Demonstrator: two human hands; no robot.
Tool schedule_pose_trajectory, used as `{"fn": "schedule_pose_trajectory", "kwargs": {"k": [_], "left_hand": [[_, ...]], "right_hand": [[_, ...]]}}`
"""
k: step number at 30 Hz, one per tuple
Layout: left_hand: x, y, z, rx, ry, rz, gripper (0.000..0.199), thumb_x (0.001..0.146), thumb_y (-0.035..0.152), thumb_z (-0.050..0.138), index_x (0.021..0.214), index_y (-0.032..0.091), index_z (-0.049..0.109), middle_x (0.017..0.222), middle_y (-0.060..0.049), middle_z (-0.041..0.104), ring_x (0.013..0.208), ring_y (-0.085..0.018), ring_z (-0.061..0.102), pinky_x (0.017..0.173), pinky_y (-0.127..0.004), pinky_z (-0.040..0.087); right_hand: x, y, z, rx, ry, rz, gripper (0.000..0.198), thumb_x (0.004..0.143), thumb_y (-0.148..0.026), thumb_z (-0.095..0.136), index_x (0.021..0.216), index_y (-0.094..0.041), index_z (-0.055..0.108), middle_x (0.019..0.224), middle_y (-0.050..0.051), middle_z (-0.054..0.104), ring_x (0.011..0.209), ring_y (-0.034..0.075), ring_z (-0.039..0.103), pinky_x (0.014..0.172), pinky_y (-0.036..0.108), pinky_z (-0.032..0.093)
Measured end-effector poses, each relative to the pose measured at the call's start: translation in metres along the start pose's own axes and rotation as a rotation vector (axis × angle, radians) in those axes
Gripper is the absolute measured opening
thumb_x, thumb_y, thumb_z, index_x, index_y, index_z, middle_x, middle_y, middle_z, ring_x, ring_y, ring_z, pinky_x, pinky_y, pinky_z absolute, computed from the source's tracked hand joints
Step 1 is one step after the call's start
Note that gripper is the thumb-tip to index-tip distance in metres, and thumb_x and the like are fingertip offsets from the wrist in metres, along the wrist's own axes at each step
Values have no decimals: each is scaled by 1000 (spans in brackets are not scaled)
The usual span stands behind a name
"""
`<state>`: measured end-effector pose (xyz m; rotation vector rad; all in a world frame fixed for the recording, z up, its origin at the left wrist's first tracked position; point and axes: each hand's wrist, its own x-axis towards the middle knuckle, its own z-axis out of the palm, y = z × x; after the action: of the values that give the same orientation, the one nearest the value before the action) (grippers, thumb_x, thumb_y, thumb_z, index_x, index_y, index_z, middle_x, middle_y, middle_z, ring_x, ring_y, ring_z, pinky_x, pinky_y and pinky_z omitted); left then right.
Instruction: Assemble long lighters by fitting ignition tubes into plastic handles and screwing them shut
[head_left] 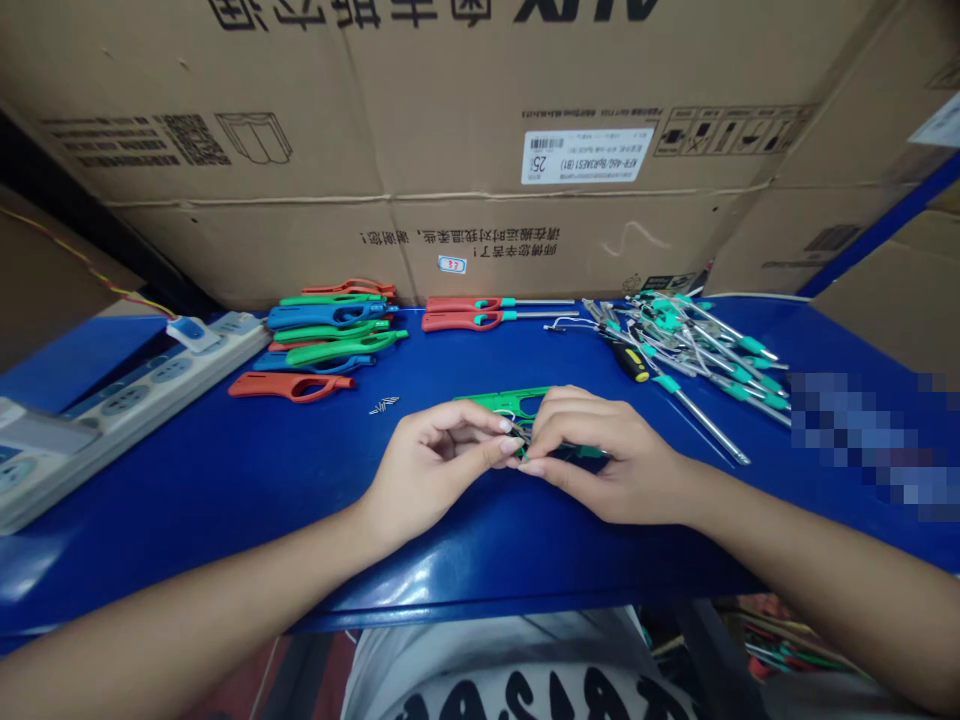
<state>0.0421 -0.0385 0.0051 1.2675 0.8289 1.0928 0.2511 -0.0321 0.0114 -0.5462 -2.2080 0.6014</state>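
the small dark part (517,432) sits at the near middle of the surface (315,490), raised between both hands. the left hand (429,462) pinches it between thumb and forefinger, its other fingers loosely curled; the right hand (604,445) is narrow too, its thumb and fingertips apparently on the right end of the same piece, though exactly what they grip is partly hidden. a thin white wire (507,412) loops up beside the left fingertips, and a teal collar (591,452) shows just beyond the right hand's fingers.

the part looks very light and hard, small enough to slip or spin, so the fingertips do best on its flat sides, clear of the wire. the wire seems soft and easily kinked or pulled loose; i would not lift by it. the green shell (489,401) lies just behind the hands, partly covered by them; it is probably stiff, slick plastic, light, and best steadied by its long handle end. the metal tubes (709,428) piled at the far right look rigid and smooth, easier to hold at their teal collars, with tangled leads among them that could snag.
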Motion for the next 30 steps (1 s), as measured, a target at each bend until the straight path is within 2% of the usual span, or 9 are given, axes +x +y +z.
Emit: {"fn": "schedule_pose_trajectory", "kwargs": {"k": [5, 7, 9, 10, 12, 14, 20, 26, 30], "left_hand": [[0, -1, -1, -39, -21, 45, 13, 75, 16, 85, 81, 16, 74, 78, -2, 78, 69, -14, 75, 68, -21, 63], [-1, 0, -1, -57, -57, 41, 12, 76, 14, 84, 82, 16, 74, 77, -2, 77, 68, -14, 75, 68, -20, 63], [-2, 1, -2, -57, -105, 23, 11, 78, 11, 82, 82, 16, 73, 74, -1, 76, 65, -12, 75, 67, -18, 62], [-2, 2, -2, -52, -132, 17, 10, 78, 10, 81, 82, 16, 73, 73, 0, 75, 64, -12, 74, 66, -17, 62], [-3, 3, -2, -44, -183, 15, 10, 80, 8, 79, 83, 16, 73, 72, 0, 75, 65, -11, 74, 66, -16, 61], [-4, 3, -3, -34, -217, 25, 10, 81, 7, 77, 84, 16, 72, 73, 0, 75, 66, -11, 75, 67, -16, 61], [-3, 3, -4, -15, -192, 47, 12, 81, 6, 77, 85, 16, 72, 72, 1, 75, 64, -10, 74, 65, -14, 61], [-2, 5, -4, -21, -235, 19, 11, 82, 4, 74, 86, 14, 72, 72, 2, 75, 64, -9, 74, 64, -13, 61], [-2, 4, -4, -30, -237, -5, 12, 81, 4, 75, 87, 14, 72, 72, 2, 75, 64, -9, 74, 65, -14, 61]], "right_hand": [[-2, 2, -6, -82, -33, -19, 11, 95, -20, 62, 84, -21, 61, 76, 1, 67, 74, 15, 57, 77, 36, 44], [-1, 3, -10, -97, 6, -23, 9, 94, -17, 61, 86, -21, 60, 77, 1, 65, 75, 15, 56, 77, 36, 44], [0, 4, -12, -85, 73, 10, 8, 94, -15, 59, 98, -21, 62, 88, 4, 65, 84, 17, 58, 81, 36, 47], [0, 5, -12, -75, 80, 29, 16, 94, -14, 58, 108, -21, 61, 98, 6, 65, 93, 18, 59, 85, 36, 49], [1, 6, -12, -63, 19, 54, 32, 95, -13, 56, 126, -23, 57, 119, 10, 61, 113, 20, 57, 97, 39, 49], [1, 7, -11, -84, -66, 48, 36, 96, -13, 55, 130, -24, 57, 129, 11, 58, 124, 21, 53, 106, 42, 46], [0, 8, -13, -240, -48, -31, 7, 96, -20, 61, 102, -21, 66, 116, 9, 65, 112, 21, 60, 99, 41, 46], [1, 7, -15, -189, -31, -25, 23, 96, -18, 61, 119, -20, 60, 119, 9, 66, 116, 19, 60, 101, 38, 45], [0, 9, -13, -249, -45, -66, 4, 96, -19, 63, 99, -21, 65, 112, 6, 68, 105, 18, 62, 94, 38, 44]]}}
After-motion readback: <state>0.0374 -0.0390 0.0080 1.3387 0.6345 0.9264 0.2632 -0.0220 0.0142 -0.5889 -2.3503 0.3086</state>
